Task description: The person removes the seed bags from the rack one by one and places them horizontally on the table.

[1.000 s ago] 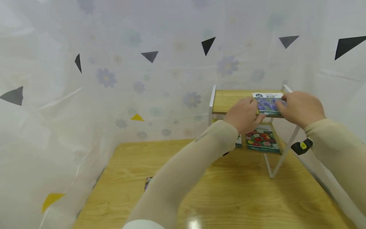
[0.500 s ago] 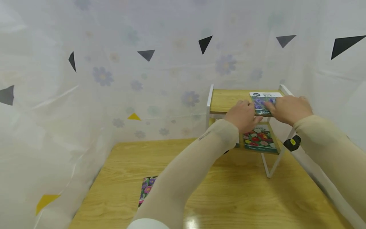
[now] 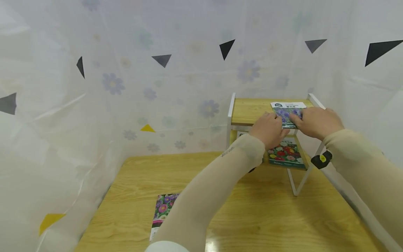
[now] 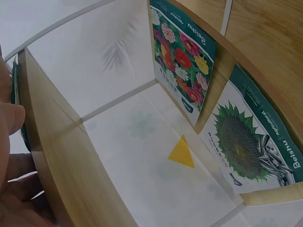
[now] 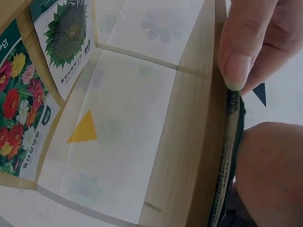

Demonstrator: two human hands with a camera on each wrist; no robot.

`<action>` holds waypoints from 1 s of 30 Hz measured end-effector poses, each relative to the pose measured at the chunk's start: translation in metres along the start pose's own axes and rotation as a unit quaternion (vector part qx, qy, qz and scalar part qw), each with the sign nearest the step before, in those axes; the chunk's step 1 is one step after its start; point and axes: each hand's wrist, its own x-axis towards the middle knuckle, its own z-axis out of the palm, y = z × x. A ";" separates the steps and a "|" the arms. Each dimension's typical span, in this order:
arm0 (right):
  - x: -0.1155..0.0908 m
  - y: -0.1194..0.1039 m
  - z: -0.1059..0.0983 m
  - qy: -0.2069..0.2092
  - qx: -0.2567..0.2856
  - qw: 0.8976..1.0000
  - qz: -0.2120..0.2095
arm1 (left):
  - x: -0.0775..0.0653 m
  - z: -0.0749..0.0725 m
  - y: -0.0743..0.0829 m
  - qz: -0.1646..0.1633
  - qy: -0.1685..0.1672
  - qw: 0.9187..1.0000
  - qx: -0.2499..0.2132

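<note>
A purple-flowered, green-and-white rectangular seed packet (image 3: 284, 113) edges toward the middle of the wood-and-white-metal shelf (image 3: 250, 108), apparently being positioned; left hand (image 3: 267, 129) pinches its corner, right hand's (image 3: 319, 121) grip unclear.

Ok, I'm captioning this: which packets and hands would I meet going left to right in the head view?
Tabletop packet, left hand, violet-flower packet, right hand. Lower packets overlap, so I skip them.
</note>
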 end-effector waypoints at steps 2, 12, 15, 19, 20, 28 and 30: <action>0.000 -0.001 0.000 0.001 0.004 1.000 -0.003 | -0.001 0.002 -0.001 0.001 0.009 1.000 -0.002; -0.005 -0.008 -0.004 -0.017 0.050 0.999 0.000 | -0.010 0.007 -0.003 0.009 0.032 0.999 -0.004; -0.008 -0.009 -0.003 -0.009 0.054 0.998 -0.007 | -0.015 0.008 -0.003 0.010 0.044 0.999 -0.003; -0.012 -0.013 -0.001 0.016 0.053 0.998 -0.014 | -0.023 0.009 -0.005 0.021 0.066 0.998 -0.002; -0.013 -0.013 0.000 0.025 0.052 0.998 -0.015 | -0.024 0.010 -0.006 0.024 0.071 0.997 -0.003; -0.019 -0.015 0.001 0.077 0.058 0.995 -0.032 | -0.035 0.013 -0.010 0.033 0.094 0.994 -0.038; -0.020 -0.014 0.002 0.087 0.062 0.994 -0.034 | -0.037 0.014 -0.010 0.030 0.098 0.994 -0.048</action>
